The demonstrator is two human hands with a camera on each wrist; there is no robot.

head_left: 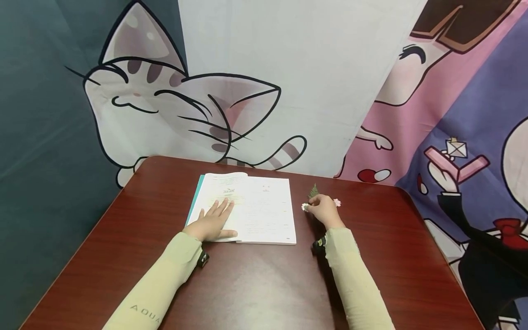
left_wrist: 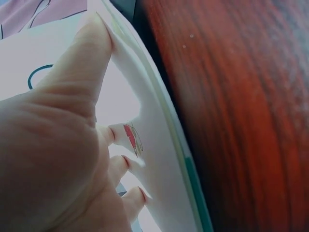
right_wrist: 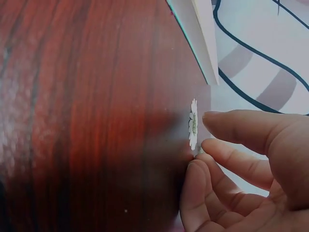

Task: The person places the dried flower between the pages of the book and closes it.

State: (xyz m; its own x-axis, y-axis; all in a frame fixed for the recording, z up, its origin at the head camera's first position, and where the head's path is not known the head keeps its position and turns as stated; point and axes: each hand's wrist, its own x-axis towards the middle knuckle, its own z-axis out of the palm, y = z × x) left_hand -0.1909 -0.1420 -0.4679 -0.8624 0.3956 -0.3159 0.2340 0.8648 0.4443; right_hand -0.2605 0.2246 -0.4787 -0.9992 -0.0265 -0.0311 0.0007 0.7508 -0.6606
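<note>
Nearby, green leaf (head_left: 313,190) and pink flower (head_left: 337,202) flank right hand (head_left: 323,210).

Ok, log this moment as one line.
left hand: flat on book | right hand: fingers at daisy | leaf, pink flower beside | table

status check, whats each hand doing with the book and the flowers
Left hand flat on open book. Right hand curled at white daisy, grip unclear. Green leaf and pink flower beside it. Nothing blocking.
</note>
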